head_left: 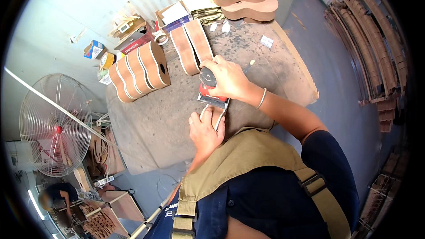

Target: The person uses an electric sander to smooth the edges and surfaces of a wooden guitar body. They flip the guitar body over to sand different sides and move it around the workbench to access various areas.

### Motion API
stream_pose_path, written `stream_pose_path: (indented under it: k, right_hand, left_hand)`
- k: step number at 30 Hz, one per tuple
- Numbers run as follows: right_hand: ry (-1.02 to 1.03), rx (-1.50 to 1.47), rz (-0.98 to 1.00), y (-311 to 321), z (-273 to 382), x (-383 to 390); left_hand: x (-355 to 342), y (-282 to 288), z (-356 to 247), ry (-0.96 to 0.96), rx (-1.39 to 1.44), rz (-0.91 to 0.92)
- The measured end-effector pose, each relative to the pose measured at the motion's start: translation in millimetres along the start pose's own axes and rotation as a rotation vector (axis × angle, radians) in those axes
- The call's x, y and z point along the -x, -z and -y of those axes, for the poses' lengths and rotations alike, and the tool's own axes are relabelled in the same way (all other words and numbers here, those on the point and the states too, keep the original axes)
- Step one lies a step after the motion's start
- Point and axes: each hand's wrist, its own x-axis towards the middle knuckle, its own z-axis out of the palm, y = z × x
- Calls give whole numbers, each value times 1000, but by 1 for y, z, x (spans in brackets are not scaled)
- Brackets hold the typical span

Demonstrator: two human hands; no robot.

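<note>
I've got right hand (230, 79) clasping sander (205, 89), hiding much of the guitar body (215, 114); left hand (206, 132) pinches its near end. Far blue box (180, 24) holds something white, unclear.

White capital lettering stands on the red box (141, 42) by the far left edge of the worktable (150, 135), smaller pale lettering marks the red casing of the sander (206, 90) toward its near edge, and white print crosses the navy shirt (166, 217).
</note>
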Motion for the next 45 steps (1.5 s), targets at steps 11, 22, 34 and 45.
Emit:
stream_pose_path:
  k: [11, 22, 34, 45]
  right_hand:
    - [52, -69, -54, -2, -21, 3]
    - [83, -92, -105, -5, -24, 1]
    - [79, -123, -62, -6, -24, -1]
    - [83, -112, -64, 2, -20, 3]
  left_hand:
    - [-9, -2, -7, 20, 15, 1]
    - [-7, -3, -7, -3, 8, -21]
    - [-4, -7, -4, 6, -15, -62]
    - [-8, -4, -11, 17, -6, -65]
